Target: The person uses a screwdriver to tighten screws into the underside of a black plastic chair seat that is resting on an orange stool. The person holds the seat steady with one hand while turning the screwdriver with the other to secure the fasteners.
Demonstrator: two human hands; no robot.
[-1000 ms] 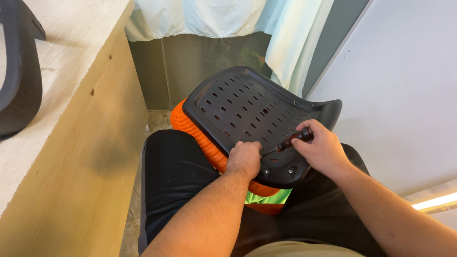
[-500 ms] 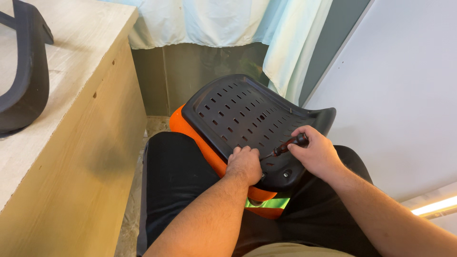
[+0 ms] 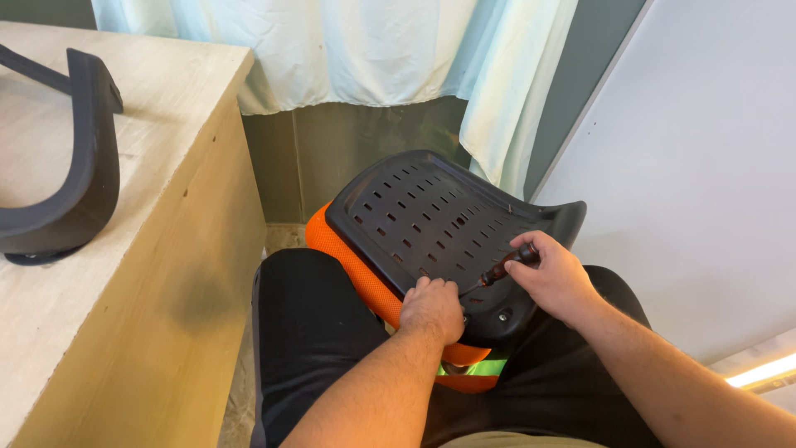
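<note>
A black slotted plastic seat shell [image 3: 431, 220] lies on my lap over an orange mesh cushion [image 3: 348, 257]. My left hand [image 3: 431, 309] presses down on the shell's near edge, fingers curled over it. My right hand [image 3: 551, 278] grips a dark-handled screwdriver [image 3: 504, 265], its tip angled down toward the shell just beside my left hand. A screw head [image 3: 502, 316] shows in the shell's near rim.
A light wooden table [image 3: 166, 216] stands at the left with a curved black plastic armrest part [image 3: 79, 178] on it. A pale curtain [image 3: 373, 50] hangs behind. A white panel [image 3: 705, 182] leans at the right. My dark trousers [image 3: 307, 340] fill the bottom.
The view has tilted up and back a little, so shell and hands sit lower in frame. Both hands keep their hold; the screwdriver stays at the same spot.
</note>
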